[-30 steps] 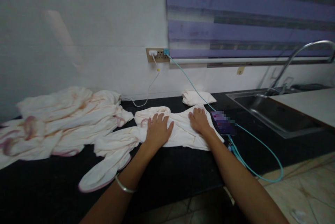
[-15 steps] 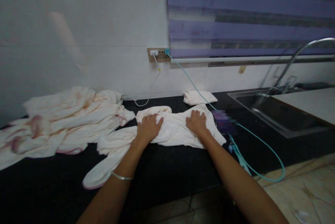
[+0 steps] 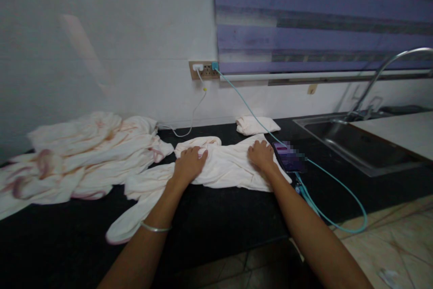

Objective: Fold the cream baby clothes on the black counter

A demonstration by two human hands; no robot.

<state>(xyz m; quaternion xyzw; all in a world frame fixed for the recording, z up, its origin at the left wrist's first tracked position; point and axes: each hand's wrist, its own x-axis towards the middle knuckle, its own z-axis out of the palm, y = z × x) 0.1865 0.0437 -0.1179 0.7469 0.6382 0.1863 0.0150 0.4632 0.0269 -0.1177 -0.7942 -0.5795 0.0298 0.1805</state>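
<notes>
A white garment (image 3: 226,167) lies spread and wrinkled on the black counter (image 3: 216,221), one sleeve-like part (image 3: 135,214) with a pinkish edge reaching to the lower left. My left hand (image 3: 190,163) presses on its left part, fingers laid over the cloth and thumb apart. On the right part rests my right hand (image 3: 262,156), its fingers bent and slightly spread against the fabric near the edge. The cloth under both palms is hidden.
Left is a heap of stained white cloth (image 3: 91,153). A folded white bundle (image 3: 257,125) sits by the wall. A phone (image 3: 287,156) with a teal cable (image 3: 345,185) lies right of the garment, before a sink (image 3: 365,149). A wall socket (image 3: 204,70) holds plugs.
My right hand has slid a little to the right over the garment, towards its right edge. The left hand has hardly moved, and the cloth lies much the same.
</notes>
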